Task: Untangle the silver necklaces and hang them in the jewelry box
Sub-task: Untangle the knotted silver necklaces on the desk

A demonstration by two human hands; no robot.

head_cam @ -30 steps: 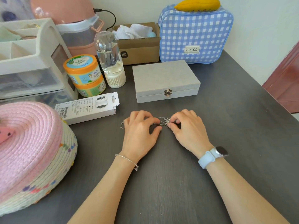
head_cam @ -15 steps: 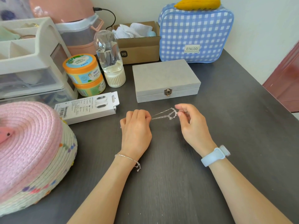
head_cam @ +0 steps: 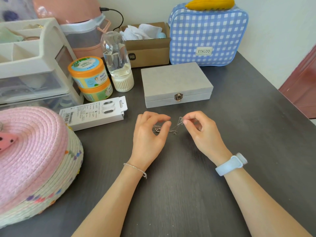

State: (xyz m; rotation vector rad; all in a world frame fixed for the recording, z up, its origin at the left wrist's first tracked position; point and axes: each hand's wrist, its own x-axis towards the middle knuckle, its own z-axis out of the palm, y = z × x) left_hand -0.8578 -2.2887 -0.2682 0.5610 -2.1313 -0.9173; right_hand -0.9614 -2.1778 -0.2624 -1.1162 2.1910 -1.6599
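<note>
I am pinching the tangled silver necklaces (head_cam: 172,127) in both grips, left hand (head_cam: 150,134) and right hand (head_cam: 203,132), risking tightening the knot by pulling apart.

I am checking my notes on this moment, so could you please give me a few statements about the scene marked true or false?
1. The jewelry box is shut and latched. True.
2. Both hands pinch the silver necklaces. True.
3. The right hand wears a thin chain bracelet. False: it wears a pale blue watch; the bracelet is on the left hand.
4. The necklaces hang inside the box. False: they are over the table, in front of it.
</note>
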